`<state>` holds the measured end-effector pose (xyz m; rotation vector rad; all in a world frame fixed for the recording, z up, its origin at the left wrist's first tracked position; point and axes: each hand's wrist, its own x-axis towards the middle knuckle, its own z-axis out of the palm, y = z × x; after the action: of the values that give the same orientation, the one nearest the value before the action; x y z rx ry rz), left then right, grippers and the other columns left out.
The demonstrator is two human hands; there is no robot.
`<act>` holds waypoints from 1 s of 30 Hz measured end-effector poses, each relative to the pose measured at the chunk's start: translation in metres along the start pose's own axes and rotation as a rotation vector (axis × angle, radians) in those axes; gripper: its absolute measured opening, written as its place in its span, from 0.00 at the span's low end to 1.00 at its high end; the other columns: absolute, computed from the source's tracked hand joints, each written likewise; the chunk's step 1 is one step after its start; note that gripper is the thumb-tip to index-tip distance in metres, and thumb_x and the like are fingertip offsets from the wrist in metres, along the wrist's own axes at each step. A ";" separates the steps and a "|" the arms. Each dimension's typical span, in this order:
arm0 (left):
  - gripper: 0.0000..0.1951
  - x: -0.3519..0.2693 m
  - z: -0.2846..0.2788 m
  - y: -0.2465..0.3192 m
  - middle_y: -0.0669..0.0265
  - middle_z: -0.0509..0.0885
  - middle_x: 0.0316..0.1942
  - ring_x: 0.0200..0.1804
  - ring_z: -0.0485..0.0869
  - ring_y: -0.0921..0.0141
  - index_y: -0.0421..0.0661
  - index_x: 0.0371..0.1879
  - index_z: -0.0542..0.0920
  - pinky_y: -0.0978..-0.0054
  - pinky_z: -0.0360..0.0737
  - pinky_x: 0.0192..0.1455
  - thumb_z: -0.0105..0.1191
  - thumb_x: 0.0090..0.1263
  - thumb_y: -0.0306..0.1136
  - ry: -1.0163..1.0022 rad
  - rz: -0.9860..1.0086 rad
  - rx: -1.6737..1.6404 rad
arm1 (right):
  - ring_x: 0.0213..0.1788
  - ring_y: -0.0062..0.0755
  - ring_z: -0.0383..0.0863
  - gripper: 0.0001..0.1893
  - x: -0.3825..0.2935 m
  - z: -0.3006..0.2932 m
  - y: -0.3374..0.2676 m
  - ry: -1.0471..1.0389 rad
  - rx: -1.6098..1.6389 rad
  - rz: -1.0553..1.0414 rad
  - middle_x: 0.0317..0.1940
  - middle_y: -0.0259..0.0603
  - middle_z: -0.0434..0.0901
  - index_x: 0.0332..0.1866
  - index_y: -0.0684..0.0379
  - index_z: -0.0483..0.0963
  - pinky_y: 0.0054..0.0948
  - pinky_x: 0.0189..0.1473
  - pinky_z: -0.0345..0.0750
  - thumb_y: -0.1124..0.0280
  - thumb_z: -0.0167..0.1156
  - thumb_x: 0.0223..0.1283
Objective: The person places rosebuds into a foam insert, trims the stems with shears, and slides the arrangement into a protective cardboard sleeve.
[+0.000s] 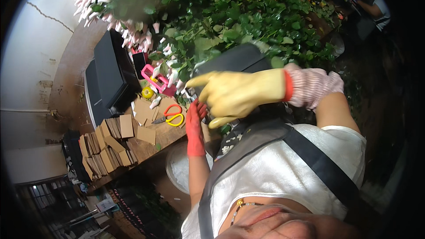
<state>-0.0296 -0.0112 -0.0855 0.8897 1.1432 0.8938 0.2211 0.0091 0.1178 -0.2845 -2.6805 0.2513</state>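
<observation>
My right hand (240,91), in a yellow rubber glove with a red cuff, reaches across in front of my chest, back upward. Its fingers are spread and nothing shows in them; the palm side is hidden. Just beyond it is a dark grey box-like object (234,60), partly under leaves. My left hand (196,122), in a red rubber glove, is raised beside the table edge. Its fingertips lie partly behind the yellow glove, so whether it holds anything is hidden. Leafy rose stems (239,16) lie piled ahead, their buds (142,36) covered in pale pink-white sleeves.
On the wooden table (166,137) lie red-and-yellow-handled scissors (174,115), a pink tape dispenser (157,78), a yellow tape roll (147,92), a phone (139,64) and stacked cardboard pieces (109,144). Black boxes (111,69) stand behind. A white tub (177,167) sits below. Another person (378,10) is far right.
</observation>
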 end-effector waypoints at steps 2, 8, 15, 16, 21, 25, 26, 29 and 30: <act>0.40 0.018 0.027 0.008 0.54 0.74 0.76 0.76 0.73 0.62 0.38 0.79 0.66 0.63 0.72 0.75 0.41 0.85 0.64 -0.408 0.125 -0.270 | 0.33 0.45 0.88 0.23 -0.023 -0.023 -0.031 0.214 0.115 0.102 0.22 0.43 0.84 0.23 0.59 0.84 0.51 0.67 0.77 0.55 0.62 0.73; 0.27 -0.010 0.085 0.074 0.64 0.83 0.64 0.60 0.81 0.74 0.38 0.76 0.71 0.74 0.78 0.62 0.52 0.85 0.40 -0.326 0.329 0.097 | 0.47 0.38 0.89 0.25 -0.138 -0.049 -0.128 0.455 1.078 0.867 0.41 0.47 0.89 0.37 0.64 0.85 0.34 0.52 0.85 0.52 0.54 0.82; 0.34 -0.084 0.185 0.119 0.50 0.76 0.73 0.69 0.81 0.55 0.39 0.76 0.69 0.64 0.83 0.65 0.66 0.71 0.28 -0.910 0.822 0.463 | 0.48 0.36 0.88 0.17 -0.063 -0.078 -0.074 0.618 0.917 0.146 0.46 0.43 0.88 0.43 0.60 0.85 0.35 0.51 0.87 0.57 0.56 0.81; 0.35 -0.085 0.192 0.118 0.50 0.75 0.74 0.71 0.80 0.53 0.40 0.77 0.68 0.63 0.83 0.66 0.66 0.71 0.28 -0.983 0.857 0.477 | 0.48 0.36 0.88 0.17 -0.067 -0.078 -0.077 0.630 0.876 0.216 0.46 0.43 0.87 0.44 0.60 0.84 0.35 0.51 0.87 0.58 0.56 0.81; 0.16 -0.041 0.192 0.133 0.59 0.92 0.48 0.43 0.87 0.74 0.39 0.60 0.85 0.74 0.84 0.49 0.54 0.84 0.35 -0.884 0.266 0.204 | 0.49 0.33 0.87 0.16 -0.124 -0.053 -0.121 0.915 0.762 0.540 0.48 0.43 0.86 0.48 0.62 0.82 0.31 0.50 0.86 0.59 0.56 0.81; 0.16 0.013 0.198 0.164 0.58 0.91 0.51 0.42 0.87 0.75 0.39 0.59 0.84 0.79 0.83 0.50 0.48 0.88 0.37 -0.319 0.912 0.011 | 0.49 0.31 0.86 0.15 -0.172 -0.017 -0.162 1.231 0.716 0.823 0.50 0.42 0.86 0.52 0.63 0.80 0.28 0.50 0.85 0.61 0.55 0.81; 0.16 0.019 0.213 0.173 0.57 0.89 0.56 0.49 0.87 0.74 0.40 0.64 0.81 0.78 0.82 0.54 0.50 0.87 0.34 -0.285 1.003 0.027 | 0.50 0.30 0.86 0.15 -0.182 -0.007 -0.170 1.312 0.721 0.877 0.50 0.42 0.85 0.53 0.64 0.80 0.28 0.50 0.85 0.61 0.55 0.81; 0.30 0.027 0.272 0.202 0.49 0.79 0.71 0.71 0.78 0.58 0.38 0.75 0.71 0.66 0.76 0.71 0.63 0.76 0.32 -0.350 1.249 0.478 | 0.50 0.28 0.85 0.15 -0.211 0.024 -0.194 1.569 0.716 1.014 0.51 0.41 0.85 0.55 0.65 0.78 0.26 0.49 0.85 0.62 0.55 0.81; 0.36 0.029 0.296 0.204 0.45 0.77 0.72 0.74 0.74 0.51 0.36 0.76 0.68 0.61 0.74 0.74 0.67 0.73 0.38 -0.369 1.340 0.709 | 0.50 0.28 0.85 0.15 -0.220 0.035 -0.200 1.646 0.707 1.054 0.51 0.41 0.85 0.56 0.65 0.78 0.25 0.49 0.85 0.63 0.55 0.81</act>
<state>0.2396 0.0581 0.1451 2.4221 0.3887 1.2720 0.3690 -0.2399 0.0434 -1.0311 -0.5911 0.7700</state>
